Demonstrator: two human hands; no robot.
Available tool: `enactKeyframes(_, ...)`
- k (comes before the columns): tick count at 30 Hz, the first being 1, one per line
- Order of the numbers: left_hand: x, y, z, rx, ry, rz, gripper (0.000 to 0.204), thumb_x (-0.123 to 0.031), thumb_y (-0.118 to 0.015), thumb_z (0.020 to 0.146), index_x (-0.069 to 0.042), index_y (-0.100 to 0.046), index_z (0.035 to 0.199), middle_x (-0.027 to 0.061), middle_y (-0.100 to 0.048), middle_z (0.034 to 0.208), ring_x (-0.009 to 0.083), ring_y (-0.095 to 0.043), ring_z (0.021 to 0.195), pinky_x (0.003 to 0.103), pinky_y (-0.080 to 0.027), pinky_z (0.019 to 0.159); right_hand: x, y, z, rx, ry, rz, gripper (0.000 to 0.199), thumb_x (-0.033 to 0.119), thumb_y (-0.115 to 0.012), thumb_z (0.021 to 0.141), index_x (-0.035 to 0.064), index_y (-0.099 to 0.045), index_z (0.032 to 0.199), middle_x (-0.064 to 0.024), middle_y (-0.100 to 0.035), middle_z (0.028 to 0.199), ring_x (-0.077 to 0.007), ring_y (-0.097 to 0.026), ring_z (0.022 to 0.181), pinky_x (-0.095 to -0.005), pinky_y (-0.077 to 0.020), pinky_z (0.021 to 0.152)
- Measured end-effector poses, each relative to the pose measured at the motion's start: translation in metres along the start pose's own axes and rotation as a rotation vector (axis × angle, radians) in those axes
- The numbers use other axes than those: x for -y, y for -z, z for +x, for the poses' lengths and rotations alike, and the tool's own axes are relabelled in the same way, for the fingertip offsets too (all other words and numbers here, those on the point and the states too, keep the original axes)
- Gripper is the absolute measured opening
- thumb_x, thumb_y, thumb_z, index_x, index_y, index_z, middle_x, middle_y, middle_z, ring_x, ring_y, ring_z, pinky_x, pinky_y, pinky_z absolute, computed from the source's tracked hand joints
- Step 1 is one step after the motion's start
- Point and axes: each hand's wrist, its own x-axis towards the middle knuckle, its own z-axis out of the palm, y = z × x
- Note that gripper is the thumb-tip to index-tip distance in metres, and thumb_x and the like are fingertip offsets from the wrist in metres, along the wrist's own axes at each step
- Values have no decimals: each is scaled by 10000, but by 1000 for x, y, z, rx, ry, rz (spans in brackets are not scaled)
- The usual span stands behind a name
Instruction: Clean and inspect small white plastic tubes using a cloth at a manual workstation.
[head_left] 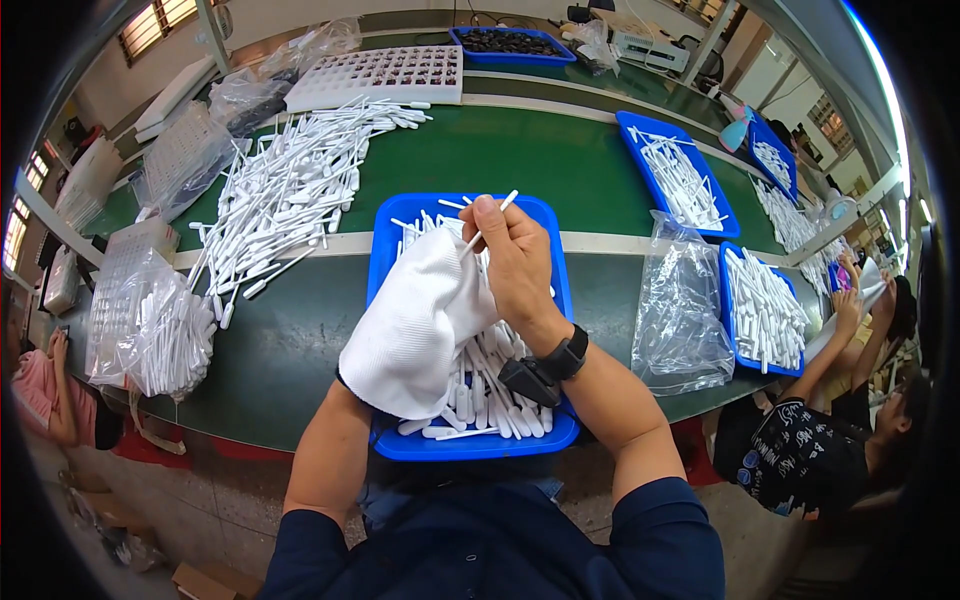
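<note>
A white knitted cloth [395, 345] covers my left hand; its fingers are hidden underneath. The cloth bunches to a point around the lower part of a thin white stick [509, 199], which slants up to the right. My right hand [517, 265] pinches this stick between thumb and fingers, just above the cloth. Both hands are over a blue tray [563, 425]. Inside it lie many white plastic sticks [500, 405] with thin shafts and thicker rounded ends, partly hidden by cloth and hands. A black band with a small device [545, 372] is on my right wrist.
A loose heap of white sticks [300, 180] lies at the far left, beside a bagged bundle [170, 340]. A white foam tray [380, 78] stands behind. To the right are blue trays of sticks [765, 310] and a clear plastic bag [680, 310]. Co-workers sit at both sides.
</note>
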Motion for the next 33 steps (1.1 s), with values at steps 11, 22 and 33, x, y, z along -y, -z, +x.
enactKeyframes(11,-46,5,6,-392,705,-937,38,-94,-532,988,-64,-540,966,6,-590,949,123,-560,836,336,-500,692,9,-5,-14,3,187,-58,370,282,-521,1079,-9,-675,910,-52,-656,786,-111,-594,729,-255,-465,680)
enactKeyframes(22,25,17,-11,-160,-102,-528,171,-183,-661,912,-75,-545,849,46,-492,792,226,-602,772,375,-481,627,42,36,57,377,-24,-989,312,269,-612,991,-23,-693,919,-137,-714,811,-226,-676,724,-353,-518,652)
enactKeyframes(33,-10,37,-18,115,-528,378,251,-131,-764,721,-34,-534,755,158,-529,776,384,-556,752,412,-486,645,-71,-165,175,998,474,-1127,301,281,-635,916,-8,-722,923,-213,-716,876,-380,-686,797,-451,-534,738)
